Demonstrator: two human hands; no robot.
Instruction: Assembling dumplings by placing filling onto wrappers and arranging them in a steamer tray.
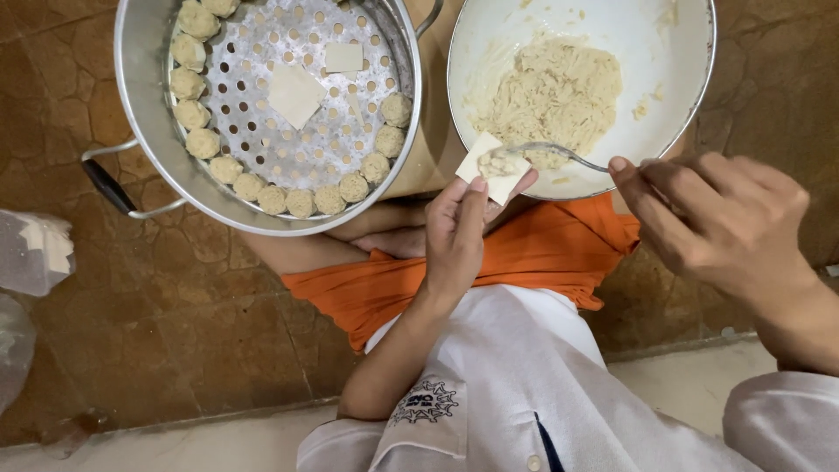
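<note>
My left hand (459, 236) holds a square white dumpling wrapper (491, 166) flat on its fingers, over the near edge of a white bowl (677, 105). My right hand (717, 218) grips a metal spoon (546, 150) by its handle, and the spoon's tip rests on the wrapper with a small lump of pale filling. The bowl holds a mound of minced filling (555, 92). To the left sits a metal steamer pot (144, 96) with a perforated tray, several shaped dumplings (301, 203) lining its rim, and two loose wrappers (295, 94) in the middle.
The pot has a black-tipped wire handle (109, 183) at its left. A clear plastic bag with white wrappers (35, 253) lies at the far left on the brown stone floor. My orange shorts and white shirt fill the lower middle.
</note>
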